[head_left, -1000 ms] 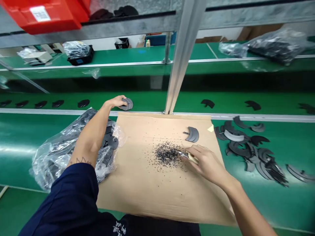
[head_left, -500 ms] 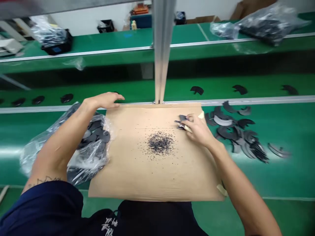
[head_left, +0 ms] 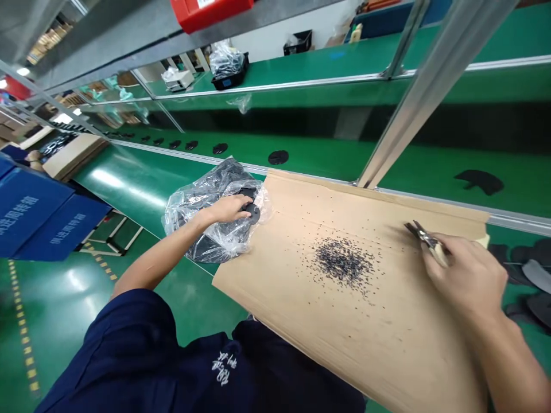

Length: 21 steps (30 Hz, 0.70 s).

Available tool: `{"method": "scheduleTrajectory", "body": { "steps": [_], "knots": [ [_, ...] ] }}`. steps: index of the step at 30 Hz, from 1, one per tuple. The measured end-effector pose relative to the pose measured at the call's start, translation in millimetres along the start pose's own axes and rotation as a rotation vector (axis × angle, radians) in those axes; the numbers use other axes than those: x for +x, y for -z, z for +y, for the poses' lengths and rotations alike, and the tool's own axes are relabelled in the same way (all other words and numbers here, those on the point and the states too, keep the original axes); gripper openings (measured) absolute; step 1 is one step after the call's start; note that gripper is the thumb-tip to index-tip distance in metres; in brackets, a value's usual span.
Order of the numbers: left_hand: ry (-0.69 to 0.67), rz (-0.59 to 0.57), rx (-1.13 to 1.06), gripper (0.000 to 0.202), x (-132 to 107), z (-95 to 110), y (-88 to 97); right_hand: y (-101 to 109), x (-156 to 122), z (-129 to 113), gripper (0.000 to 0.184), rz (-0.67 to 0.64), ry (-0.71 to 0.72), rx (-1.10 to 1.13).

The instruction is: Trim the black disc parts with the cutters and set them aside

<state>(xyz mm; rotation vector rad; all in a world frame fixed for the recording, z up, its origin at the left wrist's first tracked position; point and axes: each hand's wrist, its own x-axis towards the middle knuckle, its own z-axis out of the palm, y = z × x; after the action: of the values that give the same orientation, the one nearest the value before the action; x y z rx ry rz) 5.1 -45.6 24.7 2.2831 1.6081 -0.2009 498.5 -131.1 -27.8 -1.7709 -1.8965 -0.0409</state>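
My left hand (head_left: 230, 207) reaches into a clear plastic bag (head_left: 202, 215) of dark flat parts at the left edge of a cardboard sheet (head_left: 365, 321); its fingers curl onto a dark round part (head_left: 253, 213) at the bag's mouth. My right hand (head_left: 467, 275) rests on the right side of the cardboard, closed round a small pair of metal cutters (head_left: 424, 236) whose tips point left. A heap of black trimmings (head_left: 342, 261) lies in the middle of the cardboard between the hands.
A green conveyor belt (head_left: 327, 152) behind the cardboard carries a row of dark parts (head_left: 278, 156). A slanted metal post (head_left: 413, 103) rises at the cardboard's far edge. More dark parts (head_left: 531, 275) lie at the right. Blue boxes (head_left: 38, 212) stand at the left. A red bin (head_left: 206, 11) sits on the shelf overhead.
My left hand has drawn back from the belt edge and gone into the bag. My right hand moved off the grey part at the cardboard's far right. The view swung left.
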Motion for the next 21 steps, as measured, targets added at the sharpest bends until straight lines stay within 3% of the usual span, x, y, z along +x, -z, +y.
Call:
{"method": "scheduleTrajectory", "body": {
  "steps": [3,6,10,12,14,16,18,21],
  "knots": [
    [0.013,0.117,-0.076,0.044,2,7,-16.9,4,2,-17,0.014,0.041,-0.179,0.234],
    [0.005,0.212,-0.14,0.032,0,16,-16.3,6,-2,-39,0.019,0.03,-0.252,0.47],
    [-0.113,0.409,-0.256,0.017,-19,48,-8.3,4,-17,-70,0.018,0.026,-0.066,0.594],
    [-0.214,0.56,-0.424,0.018,-30,73,-11.0,3,-25,-83,0.013,0.034,0.108,0.499],
    [-0.292,0.61,-0.668,0.018,-37,101,-19.6,2,-30,-93,0.016,0.051,0.294,0.332],
    [-0.358,0.5,-0.96,0.022,-37,127,-31.5,0,-34,-98,0.022,0.087,0.446,0.181],
    [-0.419,0.312,-1.256,0.03,-32,148,-43.8,-2,-37,-99,0.022,0.149,0.542,0.096],
    [-0.367,0.106,-1.485,0.034,-22,170,-58.0,-7,-43,-95,0.023,0.215,0.564,0.023]
  ]
}}
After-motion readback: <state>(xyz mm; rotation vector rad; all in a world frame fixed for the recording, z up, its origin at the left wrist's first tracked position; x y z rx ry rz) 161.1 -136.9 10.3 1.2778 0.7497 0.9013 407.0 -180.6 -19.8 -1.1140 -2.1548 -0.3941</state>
